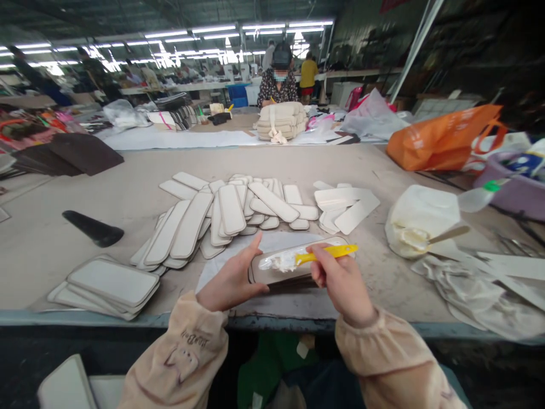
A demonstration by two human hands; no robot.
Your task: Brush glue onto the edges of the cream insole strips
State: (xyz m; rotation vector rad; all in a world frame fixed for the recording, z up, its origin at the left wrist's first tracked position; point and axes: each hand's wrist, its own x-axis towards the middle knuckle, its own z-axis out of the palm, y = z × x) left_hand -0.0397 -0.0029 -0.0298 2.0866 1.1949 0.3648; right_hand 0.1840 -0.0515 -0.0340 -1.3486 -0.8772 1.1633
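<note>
Right hand [344, 278]: you're pinching a brush [327, 254], apparently coating the panel [267, 277]. Left hand [234, 277]: spreading at its end. Next: probably smoothing paste [284, 262].

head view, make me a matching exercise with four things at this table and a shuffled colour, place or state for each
Things:
1. brush
2. shopping bag
3. long black object
4. plastic jug

Descriptions:
a. left of the central pile of pale panels
b. orange
c. has a stick at its opening
d. held in the right hand

Pairs: 1-d, 2-b, 3-a, 4-c
</note>
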